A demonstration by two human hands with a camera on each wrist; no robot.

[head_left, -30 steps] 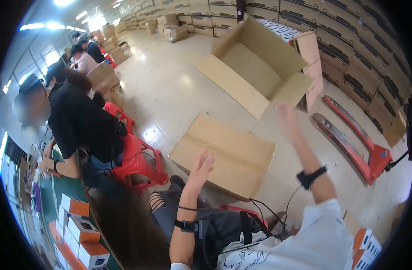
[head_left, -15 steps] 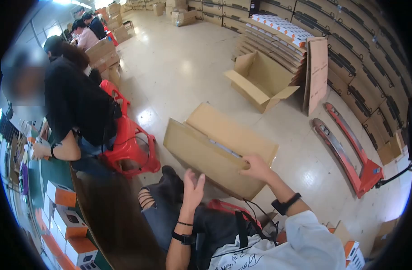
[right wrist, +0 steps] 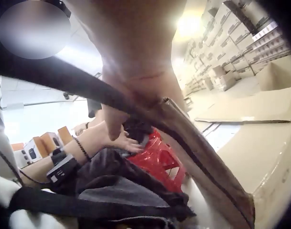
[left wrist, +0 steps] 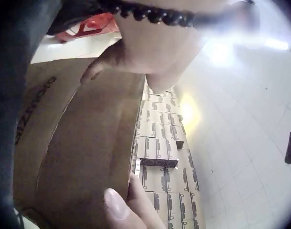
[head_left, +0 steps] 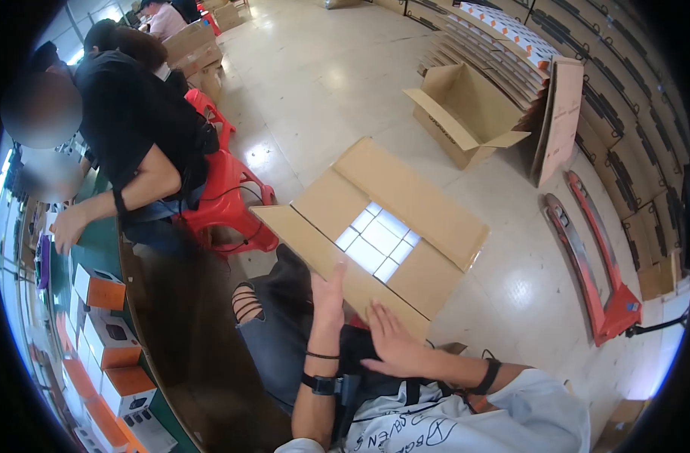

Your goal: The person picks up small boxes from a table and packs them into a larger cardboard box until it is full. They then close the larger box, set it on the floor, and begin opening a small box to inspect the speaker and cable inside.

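A cardboard box (head_left: pixel 431 279) stands in front of me with its long flaps folded out, and white packages (head_left: pixel 380 238) fill the gap between its short flaps. My right hand (head_left: pixel 396 343) rests straight fingers on the near flap's edge, its thumb hanging apart on my side in the right wrist view. Fingers of my left hand (head_left: pixel 329 302) point up at the same near flap (head_left: pixel 307 240), overlapping it in the head view. Seen from the left wrist, the left thumb (left wrist: pixel 91 71) lies against the printed brown side (left wrist: pixel 88 143). Neither hand appears to grip anything.
An open, unfilled carton (head_left: pixel 473 113) stands beyond, beside stacked flat cardboard (head_left: pixel 563 113). A red pallet jack (head_left: pixel 613 302) is on the right. At left, a person in black sits on a red stool (head_left: pixel 232 200) by the green table with orange-and-white boxes (head_left: pixel 115 340).
The box top was closed; both long flaps now lie folded outward and the white packages show. My right hand came down from the far side to the near flap. The left moved up to it.
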